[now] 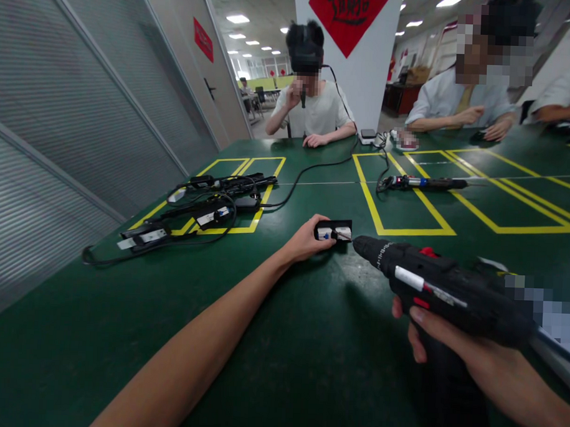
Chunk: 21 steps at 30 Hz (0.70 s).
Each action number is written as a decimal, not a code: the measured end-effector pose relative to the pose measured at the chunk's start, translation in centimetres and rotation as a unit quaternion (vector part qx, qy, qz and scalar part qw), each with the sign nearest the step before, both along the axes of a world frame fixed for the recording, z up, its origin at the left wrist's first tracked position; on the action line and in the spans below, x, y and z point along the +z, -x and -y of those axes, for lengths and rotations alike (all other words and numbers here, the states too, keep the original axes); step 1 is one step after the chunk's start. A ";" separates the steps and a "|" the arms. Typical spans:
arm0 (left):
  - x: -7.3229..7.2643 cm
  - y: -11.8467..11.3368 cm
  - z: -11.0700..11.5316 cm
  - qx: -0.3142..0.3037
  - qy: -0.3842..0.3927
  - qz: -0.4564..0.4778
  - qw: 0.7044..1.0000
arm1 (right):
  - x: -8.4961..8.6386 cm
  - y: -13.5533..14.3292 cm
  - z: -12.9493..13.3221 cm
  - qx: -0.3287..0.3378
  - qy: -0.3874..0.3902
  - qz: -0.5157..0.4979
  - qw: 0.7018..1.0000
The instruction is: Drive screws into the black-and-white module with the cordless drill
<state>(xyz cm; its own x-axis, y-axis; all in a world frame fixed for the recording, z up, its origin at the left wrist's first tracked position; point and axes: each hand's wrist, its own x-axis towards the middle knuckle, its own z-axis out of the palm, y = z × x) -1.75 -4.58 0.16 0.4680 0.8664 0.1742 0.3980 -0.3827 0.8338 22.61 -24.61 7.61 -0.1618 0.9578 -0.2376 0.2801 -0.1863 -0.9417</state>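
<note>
My left hand (307, 239) is closed around the left end of a small black box (349, 225) with white parts and a bit of blue on its facing side. It steadies the box on the green table. In my right hand (453, 331) is a black cordless drill (432, 287) with red buttons, my fingers wrapped round its grip. The drill's chuck points left at the box, and a thin bit reaches to the white side. Whether the bit's tip touches a screw is too small to tell.
Black adapters and cables (229, 199) lie in a heap at left. A cable crosses the green table (206, 335) towards a person (312, 108) opposite. A pen-like tool (430, 183) lies among yellow tape lines. Another person (461, 107) sits at back right.
</note>
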 end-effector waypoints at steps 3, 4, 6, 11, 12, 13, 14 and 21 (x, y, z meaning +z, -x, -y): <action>-0.2 0.0 0.0 0.003 -0.012 0.000 1.000 | 0.1 0.1 -0.1 -0.001 -0.009 0.011 1.000; -0.2 0.0 0.0 0.004 -0.015 -0.001 1.000 | 0.3 0.2 -0.2 -0.003 -0.013 0.016 1.000; -0.1 -0.1 0.0 0.005 -0.020 -0.005 1.000 | 0.5 0.3 -0.3 -0.005 -0.016 0.025 1.000; 0.0 0.0 0.1 0.003 -0.027 -0.014 1.000 | 0.9 0.5 -0.2 -0.009 -0.011 0.022 1.000; 0.0 0.0 0.1 0.002 -0.028 -0.016 0.999 | 0.9 0.5 -0.2 -0.011 -0.008 0.018 1.000; 0.0 0.0 0.1 0.001 -0.030 -0.017 0.999 | 0.8 0.5 -0.2 -0.011 -0.005 0.014 1.000; 0.0 0.0 0.1 0.002 -0.032 -0.018 0.999 | 0.8 0.5 -0.2 -0.009 -0.002 0.010 1.000; -0.1 0.0 0.0 0.000 -0.024 -0.016 1.000 | 0.2 0.2 -0.3 0.004 -0.005 -0.009 1.000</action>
<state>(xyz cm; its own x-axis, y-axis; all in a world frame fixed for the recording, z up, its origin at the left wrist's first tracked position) -1.79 -4.58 0.04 0.4743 0.8574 0.1999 0.4238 -0.4214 0.8018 22.45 -24.33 7.85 -0.1742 0.9587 -0.2248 0.2643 -0.1744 -0.9485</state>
